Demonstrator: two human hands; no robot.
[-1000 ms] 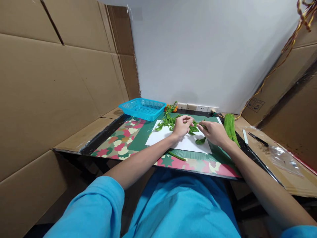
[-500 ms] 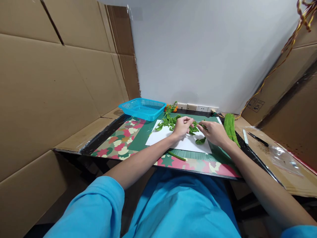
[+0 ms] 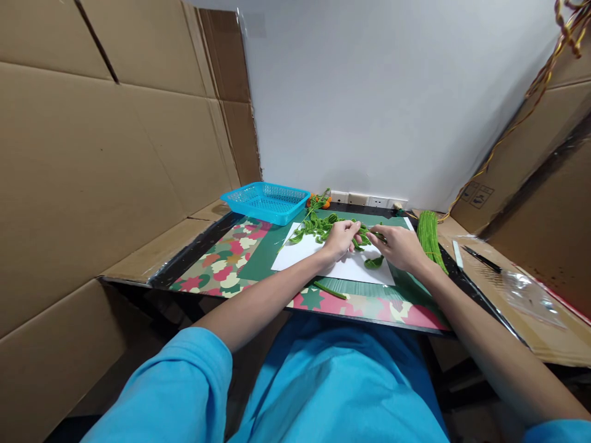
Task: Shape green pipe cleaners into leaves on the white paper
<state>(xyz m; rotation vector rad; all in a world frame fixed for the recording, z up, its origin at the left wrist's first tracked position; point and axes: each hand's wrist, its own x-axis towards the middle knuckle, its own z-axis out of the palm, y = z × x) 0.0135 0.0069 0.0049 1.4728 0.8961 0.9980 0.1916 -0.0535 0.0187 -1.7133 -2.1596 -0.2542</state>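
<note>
From where I stand, the black-edged desk [image 3: 199,249] wears a green mat [image 3: 263,258] with a pink-and-cream patterned border. On it lies a white sheet [image 3: 355,272] strewn with fuzzy green leaves [image 3: 318,226]. A blue basket [image 3: 277,218] sits back left, orange flowers [image 3: 327,202] just beside it; a green bundle [image 3: 428,237] lies right, a green stick [image 3: 330,290] near the front.
</note>
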